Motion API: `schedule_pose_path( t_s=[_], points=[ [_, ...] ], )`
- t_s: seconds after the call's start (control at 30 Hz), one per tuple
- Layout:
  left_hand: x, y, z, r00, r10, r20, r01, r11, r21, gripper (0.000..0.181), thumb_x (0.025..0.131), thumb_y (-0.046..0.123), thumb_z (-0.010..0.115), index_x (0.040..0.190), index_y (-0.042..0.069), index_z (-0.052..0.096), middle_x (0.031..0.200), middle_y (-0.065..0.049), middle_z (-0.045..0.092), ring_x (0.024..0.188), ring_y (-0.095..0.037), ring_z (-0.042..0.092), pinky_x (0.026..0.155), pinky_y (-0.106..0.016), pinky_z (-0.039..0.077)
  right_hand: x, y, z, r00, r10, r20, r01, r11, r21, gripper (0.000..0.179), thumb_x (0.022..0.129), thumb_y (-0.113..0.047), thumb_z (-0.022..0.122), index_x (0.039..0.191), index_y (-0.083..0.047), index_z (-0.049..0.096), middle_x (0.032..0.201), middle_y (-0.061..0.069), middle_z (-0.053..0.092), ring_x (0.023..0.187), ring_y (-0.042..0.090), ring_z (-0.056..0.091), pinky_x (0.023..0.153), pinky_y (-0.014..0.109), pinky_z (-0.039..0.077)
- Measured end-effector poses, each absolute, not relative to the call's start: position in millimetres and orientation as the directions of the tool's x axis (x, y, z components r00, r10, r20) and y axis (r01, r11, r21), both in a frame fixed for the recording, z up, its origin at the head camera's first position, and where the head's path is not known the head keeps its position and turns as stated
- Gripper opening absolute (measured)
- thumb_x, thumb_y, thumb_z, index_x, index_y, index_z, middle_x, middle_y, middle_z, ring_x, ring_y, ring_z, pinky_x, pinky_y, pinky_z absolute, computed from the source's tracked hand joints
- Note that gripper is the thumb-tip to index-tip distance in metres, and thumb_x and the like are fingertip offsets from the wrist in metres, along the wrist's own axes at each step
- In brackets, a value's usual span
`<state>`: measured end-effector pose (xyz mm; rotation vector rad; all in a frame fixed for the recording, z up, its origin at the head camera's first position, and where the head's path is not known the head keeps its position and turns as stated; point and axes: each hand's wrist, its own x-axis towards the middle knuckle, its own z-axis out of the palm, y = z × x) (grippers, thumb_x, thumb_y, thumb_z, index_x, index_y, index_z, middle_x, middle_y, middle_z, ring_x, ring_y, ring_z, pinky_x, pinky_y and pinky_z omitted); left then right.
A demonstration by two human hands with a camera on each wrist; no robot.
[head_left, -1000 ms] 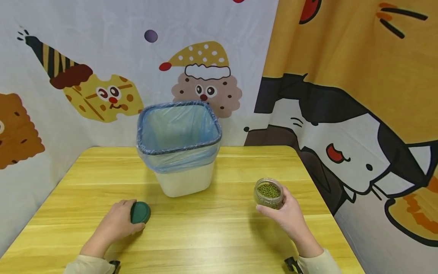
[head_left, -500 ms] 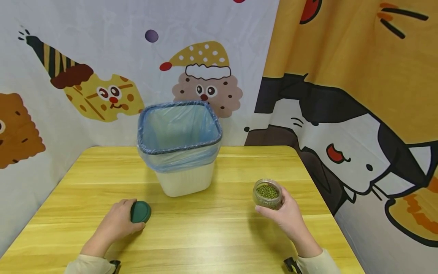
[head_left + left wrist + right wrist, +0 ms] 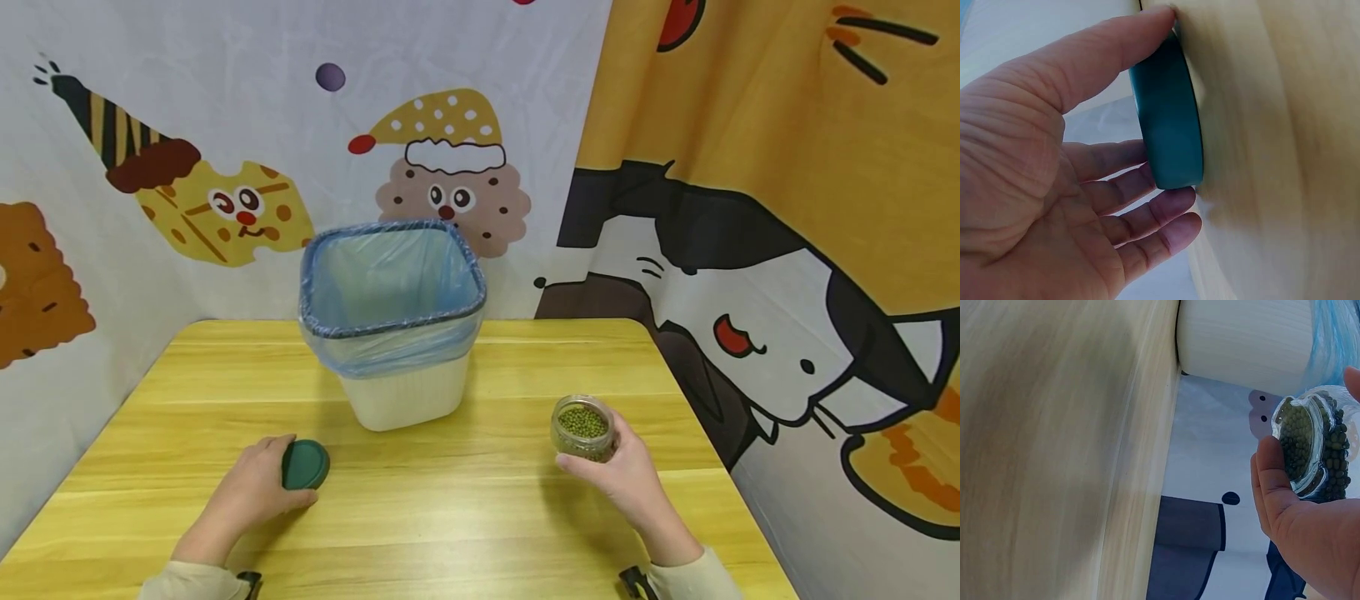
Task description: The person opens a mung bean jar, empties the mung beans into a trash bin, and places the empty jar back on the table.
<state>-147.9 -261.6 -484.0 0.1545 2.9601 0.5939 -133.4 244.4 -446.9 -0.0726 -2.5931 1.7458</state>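
Observation:
My left hand (image 3: 251, 492) pinches a round dark green lid (image 3: 305, 464), which lies flat at the left of the table. In the left wrist view the thumb and fingers sit around the rim of the lid (image 3: 1169, 119). Over on the right, my right hand (image 3: 626, 471) grips a small uncapped glass jar (image 3: 558, 442) by its side and holds it above the table. Green mung beans (image 3: 582, 422) fill much of the jar. The right wrist view shows fingers (image 3: 1272, 465) curved against the base of the jar, clear of the tabletop.
A white bin (image 3: 408, 396) lined with a blue plastic bag (image 3: 405, 354) stands at the back of the wooden table (image 3: 450, 517), between the two hands. Its top is open. Behind the table hangs a cartoon-printed curtain (image 3: 247, 100).
My right hand has shifted very slightly left and towards me with the jar. The left hand stays on the lid, almost unmoved.

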Motion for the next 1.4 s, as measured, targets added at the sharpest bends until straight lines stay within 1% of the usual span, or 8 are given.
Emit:
schedule_pose_path(
  t_s=[0.47,0.7,0.8,0.93,1.0,1.1,1.23,1.4],
  points=[
    [-147.5,-263.0,-473.7,-0.994,0.07,-0.081,0.03,0.908,0.418,0.124,0.078,0.069,0.086,0.156,-0.013,0.039,0.151,-0.045,0.046,0.134,-0.068,0.044,0.106,-0.076,0.044,-131.6,244.2,-446.2,-0.998,0.058,-0.018,0.038,0.368,-0.929,0.092,0.08,-0.02,0.096,0.158,-0.014,0.046,0.145,0.012,0.064,0.13,0.022,0.061,0.1,0.017,0.051],
    [-143.4,-253.2,-461.8,-0.981,0.033,0.194,0.127,0.86,0.495,0.105,0.088,0.054,0.085,0.155,-0.013,0.04,0.152,-0.043,0.045,0.136,-0.065,0.042,0.105,-0.077,0.042,-130.2,244.6,-446.4,-0.998,0.059,-0.021,0.041,0.365,-0.93,0.092,0.08,-0.019,0.096,0.158,-0.014,0.047,0.145,0.011,0.064,0.128,0.019,0.061,0.099,0.018,0.051],
    [-143.7,-244.2,-449.8,-0.886,-0.019,0.462,0.258,0.81,0.527,0.096,0.091,0.051,0.084,0.152,-0.012,0.046,0.149,-0.04,0.049,0.135,-0.062,0.043,0.107,-0.075,0.038,-129.9,245.2,-446.9,-0.998,0.055,-0.014,0.033,0.357,-0.933,0.09,0.08,-0.019,0.096,0.157,-0.015,0.048,0.145,0.011,0.064,0.127,0.019,0.062,0.099,0.019,0.052],
    [-151.1,-226.3,-426.5,-0.611,-0.015,0.791,0.484,0.785,0.388,0.091,0.096,0.066,0.069,0.144,-0.011,0.057,0.141,-0.035,0.059,0.132,-0.057,0.05,0.116,-0.063,0.037,-129.9,247.0,-448.4,-0.999,0.055,-0.002,0.022,0.362,-0.932,0.088,0.081,-0.02,0.096,0.155,-0.015,0.05,0.143,0.012,0.065,0.125,0.019,0.063,0.098,0.021,0.053],
    [-157.2,-214.0,-412.1,-0.473,0.032,0.881,0.558,0.785,0.271,0.092,0.098,0.071,0.061,0.14,-0.01,0.062,0.137,-0.033,0.064,0.13,-0.055,0.054,0.124,-0.052,0.037,-129.9,248.2,-448.9,-0.998,0.062,-0.001,0.024,0.371,-0.928,0.088,0.08,-0.02,0.096,0.155,-0.015,0.05,0.142,0.012,0.065,0.124,0.019,0.063,0.097,0.022,0.054],
    [-165.3,-193.4,-390.5,-0.35,0.122,0.929,0.612,0.78,0.129,0.083,0.102,0.065,0.061,0.137,-0.009,0.065,0.135,-0.03,0.067,0.131,-0.053,0.057,0.131,-0.037,0.032,-131.0,249.8,-448.0,-0.997,0.073,-0.007,0.035,0.387,-0.921,0.088,0.08,-0.022,0.096,0.155,-0.016,0.05,0.14,0.011,0.066,0.124,0.021,0.064,0.097,0.024,0.054],
    [-170.9,-168.6,-374.1,-0.295,0.237,0.926,0.621,0.784,-0.003,0.076,0.105,0.059,0.06,0.139,-0.009,0.064,0.137,-0.028,0.067,0.134,-0.05,0.058,0.132,-0.04,0.032,-138.1,252.4,-440.6,-0.998,0.065,0.009,0.018,0.411,-0.912,0.089,0.08,-0.025,0.096,0.155,-0.017,0.049,0.14,0.01,0.066,0.124,0.022,0.063,0.097,0.026,0.054],
    [-172.3,-145.7,-371.2,-0.319,0.331,0.888,0.583,0.807,-0.091,0.075,0.109,0.06,0.051,0.146,-0.004,0.06,0.142,-0.026,0.064,0.137,-0.048,0.056,0.123,-0.057,0.041,-156.6,256.9,-413.8,-0.996,0.018,0.082,-0.066,0.438,-0.897,0.089,0.083,-0.024,0.095,0.158,-0.018,0.048,0.141,0.012,0.065,0.124,0.024,0.062,0.095,0.025,0.055]
  ],
)
